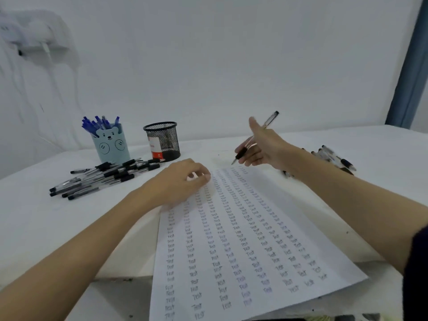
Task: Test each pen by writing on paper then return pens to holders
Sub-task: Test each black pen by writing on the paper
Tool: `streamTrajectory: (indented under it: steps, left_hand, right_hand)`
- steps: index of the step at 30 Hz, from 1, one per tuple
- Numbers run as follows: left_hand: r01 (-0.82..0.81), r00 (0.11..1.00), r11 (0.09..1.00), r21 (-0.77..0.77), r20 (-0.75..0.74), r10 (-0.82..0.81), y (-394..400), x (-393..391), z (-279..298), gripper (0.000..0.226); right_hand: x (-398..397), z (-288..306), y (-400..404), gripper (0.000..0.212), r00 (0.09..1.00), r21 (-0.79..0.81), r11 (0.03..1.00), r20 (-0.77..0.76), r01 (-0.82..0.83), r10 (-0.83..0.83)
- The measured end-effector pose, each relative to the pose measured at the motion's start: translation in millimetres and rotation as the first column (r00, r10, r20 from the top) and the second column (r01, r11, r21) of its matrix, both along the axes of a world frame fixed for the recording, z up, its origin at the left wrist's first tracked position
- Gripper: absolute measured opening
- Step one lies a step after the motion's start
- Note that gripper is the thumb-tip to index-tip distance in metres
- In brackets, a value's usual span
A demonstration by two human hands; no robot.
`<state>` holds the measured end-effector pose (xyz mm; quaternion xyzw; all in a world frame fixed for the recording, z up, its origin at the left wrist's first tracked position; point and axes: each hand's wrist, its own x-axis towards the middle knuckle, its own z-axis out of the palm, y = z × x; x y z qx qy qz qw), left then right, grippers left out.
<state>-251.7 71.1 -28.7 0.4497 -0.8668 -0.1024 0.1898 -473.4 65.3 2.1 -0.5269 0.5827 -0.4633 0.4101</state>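
A large sheet of paper (243,246) covered in columns of the word "Test" lies in front of me. My right hand (264,147) holds a clear pen with a black grip (269,120), its tip just above the table past the paper's far edge. My left hand (183,179) rests on the paper's far left corner with its fingers curled; it may hold a small white thing, but I cannot tell. A blue bear-faced holder (112,147) contains several blue pens. Beside it stands a black mesh holder (163,141).
A pile of several black-capped pens (102,177) lies left of the paper, in front of the holders. A smaller heap of pens (333,158) lies behind my right forearm. The white table (34,216) meets a white wall at the back. A blue curtain (410,66) hangs far right.
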Motion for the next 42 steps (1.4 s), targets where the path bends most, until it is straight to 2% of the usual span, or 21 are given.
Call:
streamTrajectory:
  steps: [2, 4, 6, 10, 14, 17, 29, 42]
  left_hand:
    - [0.006, 1.000, 1.000, 0.008, 0.012, -0.006, -6, -8, 2, 0.025]
    - [0.002, 0.999, 1.000, 0.014, 0.042, -0.003, -12, -17, 2, 0.025]
    - [0.006, 0.998, 1.000, 0.017, 0.069, -0.007, -20, -28, 0, 0.024]
    - [0.026, 0.996, 0.999, -0.022, 0.081, -0.024, -26, -49, -9, 0.031]
    - [0.043, 0.999, 0.997, -0.062, -0.004, -0.043, -29, -53, -22, 0.031]
    - [0.052, 0.998, 0.997, -0.049, -0.016, -0.053, -31, -51, -25, 0.030]
    - [0.044, 0.998, 0.998, -0.055, -0.036, -0.046, -32, -51, -27, 0.029]
    - [0.042, 0.998, 0.998, -0.044, -0.033, -0.044, -31, -51, -25, 0.029]
  right_hand:
    - [0, -4, -2, 0.044, 0.992, -0.049, 0.999, -0.124, 0.009, -0.015]
    - [0, -9, -8, 0.024, 0.973, -0.124, 0.989, -0.203, 0.082, -0.107]
    - [-1, -16, -14, 0.027, 0.959, -0.210, 0.965, -0.202, 0.158, -0.201]
    - [3, -29, -14, 0.046, 0.975, -0.232, 0.963, -0.139, 0.137, -0.172]
    - [5, -41, -19, 0.031, 0.953, -0.311, 0.933, -0.178, 0.182, -0.246]
    - [5, -44, -23, 0.032, 0.920, -0.334, 0.920, -0.254, 0.206, -0.298]
    - [8, -45, -21, 0.033, 0.882, -0.320, 0.934, -0.378, 0.159, -0.279]
    - [7, -44, -20, 0.033, 0.891, -0.318, 0.930, -0.346, 0.184, -0.294]
